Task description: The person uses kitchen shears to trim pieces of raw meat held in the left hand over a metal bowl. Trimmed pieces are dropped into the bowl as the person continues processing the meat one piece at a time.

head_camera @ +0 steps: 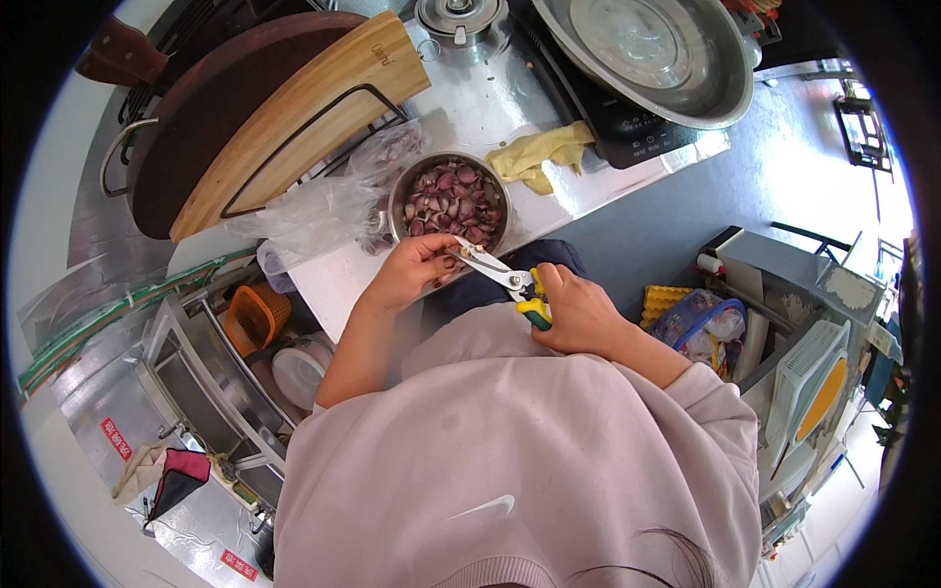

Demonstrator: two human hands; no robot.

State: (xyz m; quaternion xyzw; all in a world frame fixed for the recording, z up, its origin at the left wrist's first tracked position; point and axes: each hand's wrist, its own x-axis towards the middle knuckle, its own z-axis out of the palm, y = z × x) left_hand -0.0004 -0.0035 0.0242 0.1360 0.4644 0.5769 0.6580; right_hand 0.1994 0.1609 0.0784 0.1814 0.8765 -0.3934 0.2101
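My right hand [581, 309] grips the yellow and green handles of metal shears [507, 278], whose parted blades point up and left. At the near rim of a round steel bowl, my left hand [415, 272] pinches something small beside the blade tips, probably a garlic clove; the fingers partly hide it. Purple-skinned garlic cloves [452, 202] fill much of the bowl [395, 192]. Thin clear plastic bags [316, 220] lie left of the bowl, and a yellow cloth [540, 156] is crumpled to its right.
Wooden boards [294, 132] stand in a black wire rack at the left. A lidded steel pot [461, 18] is at the back. On the black induction cooker [625, 136] rests a wide metal basin [662, 59]. Below the counter are an orange basket [257, 320] and, at right, a blue-rimmed bin [687, 323].
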